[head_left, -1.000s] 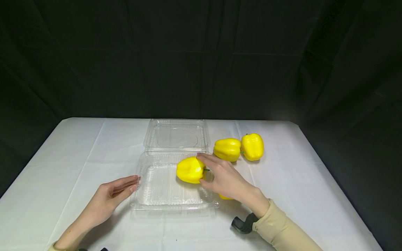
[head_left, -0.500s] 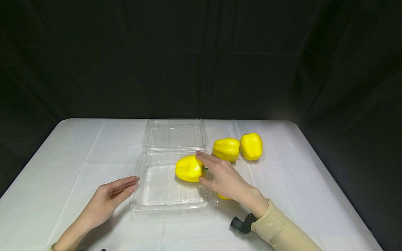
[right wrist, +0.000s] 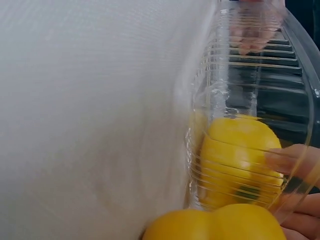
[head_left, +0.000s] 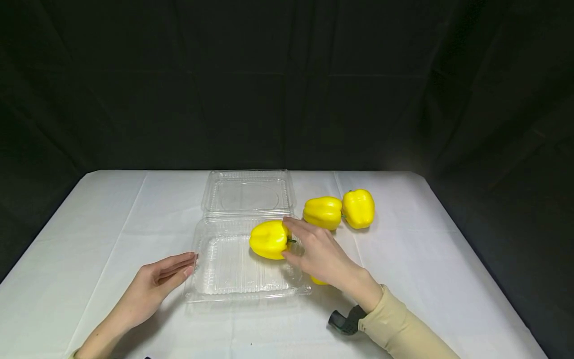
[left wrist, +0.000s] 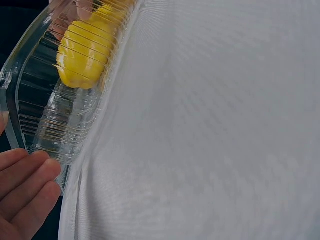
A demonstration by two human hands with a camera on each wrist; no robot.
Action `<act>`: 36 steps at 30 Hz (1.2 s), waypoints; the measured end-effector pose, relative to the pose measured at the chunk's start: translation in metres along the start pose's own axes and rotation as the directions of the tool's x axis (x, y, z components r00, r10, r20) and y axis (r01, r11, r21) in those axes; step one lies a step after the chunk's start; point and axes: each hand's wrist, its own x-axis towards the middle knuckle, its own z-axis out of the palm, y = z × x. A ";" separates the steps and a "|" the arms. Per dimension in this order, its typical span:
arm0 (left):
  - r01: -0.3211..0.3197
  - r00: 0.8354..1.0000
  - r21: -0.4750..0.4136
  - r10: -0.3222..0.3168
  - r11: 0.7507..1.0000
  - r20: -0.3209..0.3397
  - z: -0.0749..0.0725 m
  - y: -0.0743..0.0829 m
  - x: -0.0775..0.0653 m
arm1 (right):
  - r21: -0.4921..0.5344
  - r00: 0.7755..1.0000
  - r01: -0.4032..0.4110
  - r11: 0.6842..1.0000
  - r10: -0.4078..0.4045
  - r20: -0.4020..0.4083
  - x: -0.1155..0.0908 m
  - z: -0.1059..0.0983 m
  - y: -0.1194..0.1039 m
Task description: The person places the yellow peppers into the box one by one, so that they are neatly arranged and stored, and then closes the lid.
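Note:
A clear plastic clamshell container lies unfolded, its lid flat on the far side. Inside the base, toward the right, sits a yellow bell pepper on its side, green stem pointing right. My right hand holds this pepper at the stem end, thumb on the near side and fingers on the far side. In the right wrist view, the same pepper shows through the ribbed wall. My left hand touches the container's left rim with nearly straight fingers, seen against the outer wall in the left wrist view.
Two more yellow bell peppers, one beside the other, lie right of the container. Another pepper is mostly hidden under my right wrist. A white cloth covers the table, and black curtains surround it.
The pepper and both hands stay nearly in place; the right fingertips have shifted slightly on the pepper's stem end. The whole head view has drifted a little.

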 end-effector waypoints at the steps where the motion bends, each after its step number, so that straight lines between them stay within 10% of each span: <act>1: -0.001 1.000 0.000 0.001 1.000 0.000 0.000 0.000 0.000 | 0.000 1.000 0.001 1.000 -0.001 0.000 0.000 0.000 0.000; 36: -0.003 1.000 -0.008 0.003 1.000 -0.002 0.001 -0.001 0.001 | 0.075 0.998 0.039 0.996 -0.035 -0.053 -0.018 -0.010 0.018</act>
